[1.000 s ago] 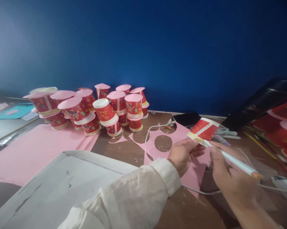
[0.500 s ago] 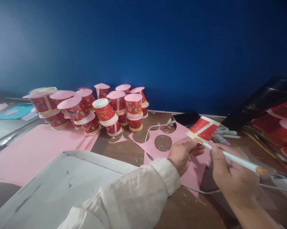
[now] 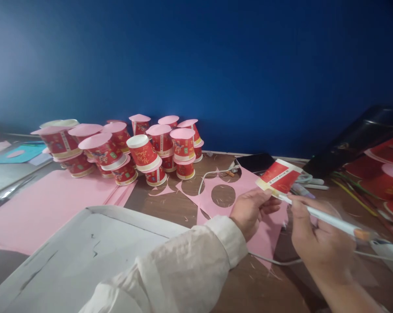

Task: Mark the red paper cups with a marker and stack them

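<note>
My left hand [image 3: 251, 212] pinches the pale rim of a red paper cup [image 3: 283, 174], which is tipped over with its white end facing up and to the right. In my right hand [image 3: 320, 237] is a slim white pen-shaped tool [image 3: 331, 221] with an orange part near its back end. The tool's tip is at the cup's rim, close to my left fingertips; whether it touches cannot be made out. Beneath the cup and my left hand lies a pink paper sheet [image 3: 261, 237] with round holes cut in it.
Red paper cups [image 3: 157, 142] stand stacked by the blue wall, most topped with pink discs. A white tray-like board [image 3: 72, 256] and pink sheets [image 3: 52, 200] lie left. A dark phone-like slab [image 3: 255, 161], a white cable [image 3: 274, 261] and a black cylinder [image 3: 356, 137] are right.
The white tool has shifted very slightly in my right hand's grip area, its back end a little further right. My left hand and the cup have barely moved.
</note>
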`<state>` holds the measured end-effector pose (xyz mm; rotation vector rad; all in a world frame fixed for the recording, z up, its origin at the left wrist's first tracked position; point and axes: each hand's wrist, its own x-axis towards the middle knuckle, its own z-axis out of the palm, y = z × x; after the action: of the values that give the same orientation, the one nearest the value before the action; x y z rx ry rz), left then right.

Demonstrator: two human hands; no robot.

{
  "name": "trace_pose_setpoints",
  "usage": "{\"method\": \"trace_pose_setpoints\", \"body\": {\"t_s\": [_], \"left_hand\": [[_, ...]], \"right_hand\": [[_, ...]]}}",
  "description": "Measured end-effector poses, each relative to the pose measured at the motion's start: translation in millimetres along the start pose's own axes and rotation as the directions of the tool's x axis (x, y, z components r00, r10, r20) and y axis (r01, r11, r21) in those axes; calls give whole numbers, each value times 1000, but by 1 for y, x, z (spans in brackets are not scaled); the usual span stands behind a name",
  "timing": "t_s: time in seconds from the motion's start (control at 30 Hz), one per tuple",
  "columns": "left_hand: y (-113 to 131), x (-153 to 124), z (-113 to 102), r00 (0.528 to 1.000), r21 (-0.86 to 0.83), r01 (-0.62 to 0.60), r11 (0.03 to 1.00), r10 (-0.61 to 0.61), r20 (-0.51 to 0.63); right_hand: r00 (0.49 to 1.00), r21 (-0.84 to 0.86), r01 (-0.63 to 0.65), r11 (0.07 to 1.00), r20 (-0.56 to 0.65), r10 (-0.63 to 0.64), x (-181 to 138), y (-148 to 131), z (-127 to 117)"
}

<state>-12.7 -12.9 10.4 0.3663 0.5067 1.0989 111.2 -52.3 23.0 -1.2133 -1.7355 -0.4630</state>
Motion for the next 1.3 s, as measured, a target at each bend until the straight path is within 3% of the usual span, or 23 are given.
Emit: {"method": "trace_pose_setpoints", "body": {"t_s": [0.13,0.33,0.6,0.77,1.3], "left_hand": [[0,0,0,1000,2,-4,1000,4,-3],[3,-3,2,1000,-21,25,999,-25,-5],[3,-2,2,1000,-22,30,999,-30,0],[0,-1,1,1000,-8,12,1000,-12,14],[1,-1,0,1000,-14,12,1000,-12,-2]], "right_hand": [[1000,28,17,999,-10,-17,0,0,0],[998,66,-57,996,-18,58,3,-3,-7],[1000,86,-16,996,-3,16,1,-5,-1],[999,46,39,998,-27,-37,3,-5,-1],[1000,6,11,1000,-15,-11,-1,-1,0]]}}
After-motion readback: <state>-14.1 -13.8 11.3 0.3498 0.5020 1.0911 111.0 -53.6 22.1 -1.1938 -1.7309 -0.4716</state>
